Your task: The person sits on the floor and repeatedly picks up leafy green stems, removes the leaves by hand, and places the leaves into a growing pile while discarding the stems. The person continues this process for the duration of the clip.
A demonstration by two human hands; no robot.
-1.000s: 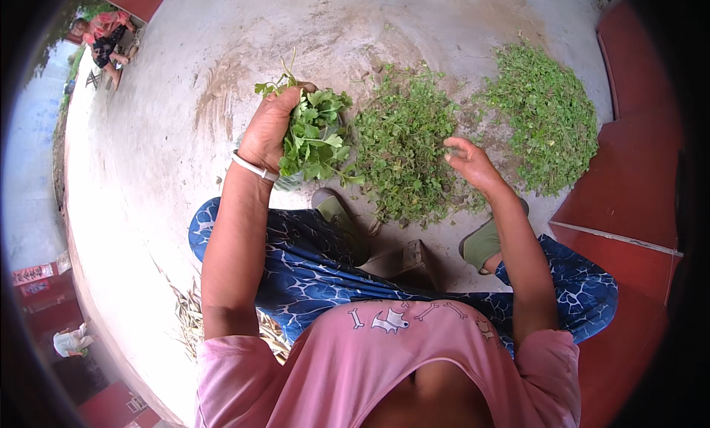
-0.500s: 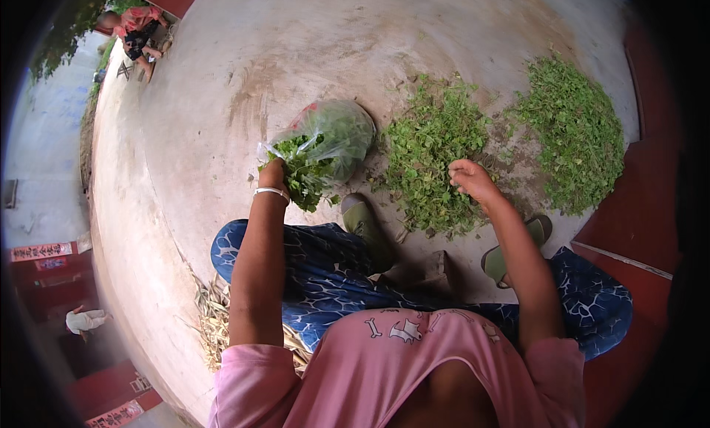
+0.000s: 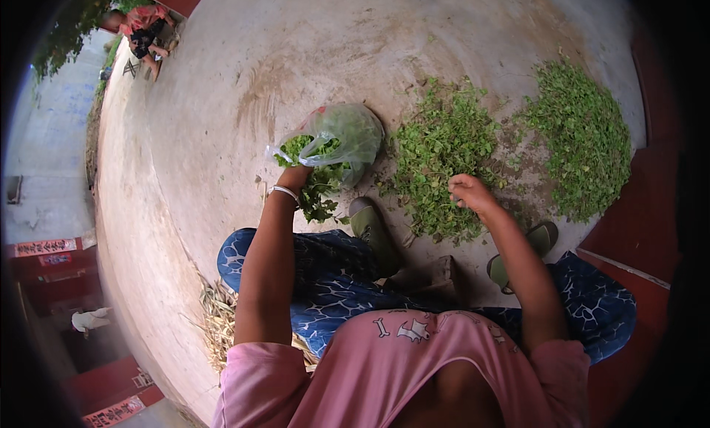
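My left hand (image 3: 297,174) grips a bunch of green leafy stems (image 3: 319,193) and the mouth of a thin clear plastic bag (image 3: 344,134) that is full of greens and rests on the concrete floor (image 3: 222,110). My right hand (image 3: 469,194) is curled low over the near edge of a loose pile of green leaves (image 3: 444,151); whether it pinches any leaves I cannot tell. A second pile of greens (image 3: 584,140) lies farther right.
My feet in green slippers (image 3: 373,228) rest on the floor below the piles. Dry stalks (image 3: 218,321) lie by my left side. A person (image 3: 144,25) sits at the far left edge. A red step (image 3: 640,228) borders the right.
My left hand, which held a bunch of greens up in the open, has dropped toward me and now holds the plastic bag as well. My right hand stayed at the middle pile.
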